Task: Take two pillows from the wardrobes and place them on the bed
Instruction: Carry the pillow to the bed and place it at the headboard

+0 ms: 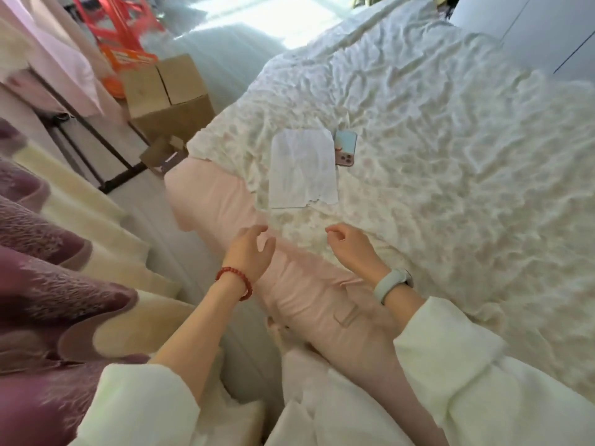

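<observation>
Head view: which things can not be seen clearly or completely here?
- Phone: its left part lies under the white paper.
- Pink pillow: the near end is covered by the arms and sleeves; a second pillow cannot be made out.
- Wardrobe: cut off by the top right edge.
- Red stool: cut off by the top edge, blurred.

A home bedroom – rumpled bed [450,156], curtains [48,252]
</observation>
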The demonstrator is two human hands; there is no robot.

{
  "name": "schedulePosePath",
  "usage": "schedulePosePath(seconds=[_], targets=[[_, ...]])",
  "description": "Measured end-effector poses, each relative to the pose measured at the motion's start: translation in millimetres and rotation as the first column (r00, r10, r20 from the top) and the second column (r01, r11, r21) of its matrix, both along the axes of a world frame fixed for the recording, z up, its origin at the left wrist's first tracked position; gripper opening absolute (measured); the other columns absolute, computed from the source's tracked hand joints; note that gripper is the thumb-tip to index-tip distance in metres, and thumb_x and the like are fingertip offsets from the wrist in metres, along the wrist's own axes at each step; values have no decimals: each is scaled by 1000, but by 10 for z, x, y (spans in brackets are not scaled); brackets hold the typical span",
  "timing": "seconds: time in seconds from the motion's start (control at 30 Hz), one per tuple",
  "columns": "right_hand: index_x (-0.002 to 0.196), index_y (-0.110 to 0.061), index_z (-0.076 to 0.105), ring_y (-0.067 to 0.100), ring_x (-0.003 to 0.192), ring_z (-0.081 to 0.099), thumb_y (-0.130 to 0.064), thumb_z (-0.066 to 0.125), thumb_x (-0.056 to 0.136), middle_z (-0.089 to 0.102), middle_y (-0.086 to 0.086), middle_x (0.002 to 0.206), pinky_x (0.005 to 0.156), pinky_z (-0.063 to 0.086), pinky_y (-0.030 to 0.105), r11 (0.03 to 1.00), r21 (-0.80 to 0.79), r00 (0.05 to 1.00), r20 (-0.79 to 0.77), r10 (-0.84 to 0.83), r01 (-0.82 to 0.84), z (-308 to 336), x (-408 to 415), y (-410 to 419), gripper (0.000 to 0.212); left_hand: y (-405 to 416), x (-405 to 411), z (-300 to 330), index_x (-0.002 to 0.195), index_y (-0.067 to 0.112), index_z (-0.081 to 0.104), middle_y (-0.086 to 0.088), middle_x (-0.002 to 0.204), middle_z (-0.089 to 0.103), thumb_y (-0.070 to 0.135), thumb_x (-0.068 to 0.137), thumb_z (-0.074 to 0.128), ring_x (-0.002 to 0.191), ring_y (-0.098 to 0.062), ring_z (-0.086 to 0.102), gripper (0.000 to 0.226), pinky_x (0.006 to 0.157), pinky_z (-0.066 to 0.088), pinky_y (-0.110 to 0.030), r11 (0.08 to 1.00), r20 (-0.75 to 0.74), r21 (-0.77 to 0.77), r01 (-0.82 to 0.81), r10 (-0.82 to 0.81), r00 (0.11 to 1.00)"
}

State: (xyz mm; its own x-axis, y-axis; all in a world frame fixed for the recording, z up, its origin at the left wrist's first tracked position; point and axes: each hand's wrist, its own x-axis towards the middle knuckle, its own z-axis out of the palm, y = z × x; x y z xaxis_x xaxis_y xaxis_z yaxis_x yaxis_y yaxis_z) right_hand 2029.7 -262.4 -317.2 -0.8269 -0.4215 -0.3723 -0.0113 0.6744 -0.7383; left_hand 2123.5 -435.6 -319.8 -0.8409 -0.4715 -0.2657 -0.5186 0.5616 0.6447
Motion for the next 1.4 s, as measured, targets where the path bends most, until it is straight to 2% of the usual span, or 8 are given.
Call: schedulePosePath(seconds=[0.2, 0.4, 0.53, 0.63, 0.77, 0.93, 1.13, 1.4], targets=[[121, -10, 54, 25, 114, 52, -19, 41, 94, 58, 11, 125, 90, 39, 30, 999, 45, 1000, 12, -1, 0, -221, -692, -1341, 32, -1347, -721, -179, 126, 13, 49, -11, 129, 51, 29, 91, 50, 112, -26, 52, 39, 92, 39, -31, 999, 18, 5, -35, 35, 999], [125, -10, 49, 25, 113, 52, -21, 41, 94, 57, 12, 126, 84, 36, 25, 999, 26, 998, 53, 30, -31, -57, -1329, -2914, 34, -2834, -1427, 99, 126, 12, 49, -11, 129, 53, 30, 91, 49, 115, -26, 50, 39, 97, 39, -36, 997, 7, -49, -55, 55, 998], [123, -10, 51, 25, 109, 54, -19, 41, 94, 60, 12, 121, 85, 40, 28, 999, 5, 999, 21, 37, -37, 122, -1748, -3842, 32, -3713, -1748, 241, 127, 12, 49, -11, 131, 52, 30, 92, 48, 117, -26, 50, 40, 98, 39, -35, 997, 61, -63, -49, 53, 997], [122, -9, 53, 27, 112, 54, -17, 42, 94, 59, 14, 122, 92, 42, 34, 1000, -11, 1000, -12, -19, 19, 159, -2091, -4440, 31, -4435, -2111, 259, 127, 9, 48, -14, 132, 50, 27, 92, 48, 117, -28, 50, 40, 97, 40, -36, 997, 75, -75, 6, 0, 997], [123, -8, 51, 28, 115, 52, -17, 41, 94, 57, 15, 125, 93, 41, 35, 992, -4, 991, -26, -128, 128, 63, -2576, -5174, 32, -5388, -2727, 217, 130, 8, 46, -15, 133, 49, 28, 92, 48, 116, -29, 51, 42, 97, 42, -36, 989, 82, -106, 99, -91, 993], [123, -8, 52, 29, 117, 50, -16, 41, 93, 57, 15, 126, 95, 40, 36, 936, 28, 937, -1, -350, 350, -27, -3078, -6032, 32, -6386, -3420, 148, 130, 12, 45, -13, 133, 48, 29, 92, 48, 113, -27, 52, 43, 93, 43, -35, 966, 107, -80, 247, -238, 965], [125, -9, 50, 29, 118, 49, -18, 39, 94, 55, 14, 128, 96, 39, 35, 876, 66, 877, 28, -480, 478, 57, -3689, -6575, 34, -6938, -4382, 194, 129, 11, 46, -13, 134, 48, 27, 92, 48, 118, -28, 49, 41, 99, 42, -38, 907, 127, -52, 418, -409, 904], [125, -9, 50, 27, 117, 50, -18, 40, 95, 55, 13, 128, 92, 38, 29, 768, 59, 770, -22, -637, 637, 198, -4902, -6720, 33, -6962, -6093, 337, 129, 12, 46, -12, 132, 49, 26, 91, 48, 119, -29, 47, 40, 99, 40, -38, 782, 30, -54, 621, -621, 783]])
